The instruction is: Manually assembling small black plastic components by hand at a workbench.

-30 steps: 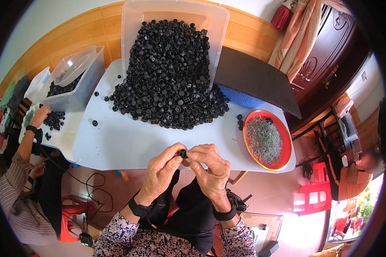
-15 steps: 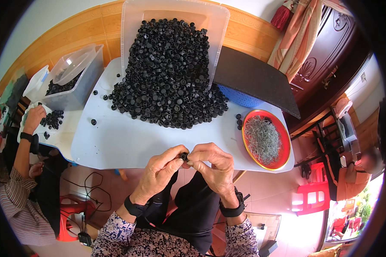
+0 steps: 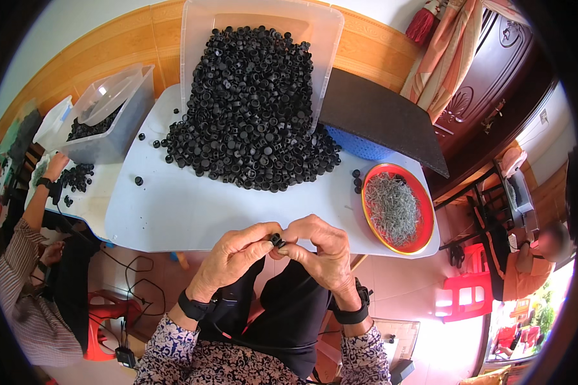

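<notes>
Between my fingertips, just over the near edge of the white table (image 3: 173, 221), is a small black round plastic piece (image 3: 277, 240). My left hand (image 3: 239, 255) pinches it from the left. From the other side, my right hand (image 3: 320, 251) has thumb and fingers closed at the same piece; whether a pin is also between them is too small to tell. Beyond my hands a large heap of black plastic caps (image 3: 253, 122) spills out of a tipped clear bin (image 3: 326, 38). To the right, a red bowl (image 3: 425, 239) holds many thin silvery metal pins (image 3: 392, 208).
A dark board (image 3: 385, 115) lies over a blue basket (image 3: 359, 146) at the back right. Several loose caps (image 3: 139, 181) are scattered at the left. A co-worker's hand (image 3: 56, 165) is by another clear bin (image 3: 125, 138). Red stools (image 3: 465, 298) stand on the floor; another person sits far right.
The black piece has turned slightly between my fingertips, and my hands have shifted only a little. At the left, the co-worker's hand has moved slightly.
</notes>
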Available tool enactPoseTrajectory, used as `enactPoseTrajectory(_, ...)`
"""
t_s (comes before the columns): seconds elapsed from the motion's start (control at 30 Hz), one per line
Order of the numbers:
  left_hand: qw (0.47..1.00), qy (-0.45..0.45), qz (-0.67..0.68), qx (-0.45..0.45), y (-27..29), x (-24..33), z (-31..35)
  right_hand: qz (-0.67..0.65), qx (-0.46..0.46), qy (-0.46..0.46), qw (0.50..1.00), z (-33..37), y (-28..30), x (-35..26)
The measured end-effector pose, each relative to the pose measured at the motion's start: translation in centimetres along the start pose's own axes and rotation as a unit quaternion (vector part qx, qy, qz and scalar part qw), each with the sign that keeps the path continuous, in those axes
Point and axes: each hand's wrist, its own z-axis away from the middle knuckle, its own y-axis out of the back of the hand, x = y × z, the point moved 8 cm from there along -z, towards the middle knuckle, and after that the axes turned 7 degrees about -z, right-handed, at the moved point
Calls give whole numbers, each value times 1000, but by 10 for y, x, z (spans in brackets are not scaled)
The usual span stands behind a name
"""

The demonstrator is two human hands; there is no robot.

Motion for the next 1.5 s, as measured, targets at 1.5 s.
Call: enactPoseTrajectory(1.5, 951, 157, 267, -22, -26, -17, 0, 122, 4, 54, 991, 3, -3, -7)
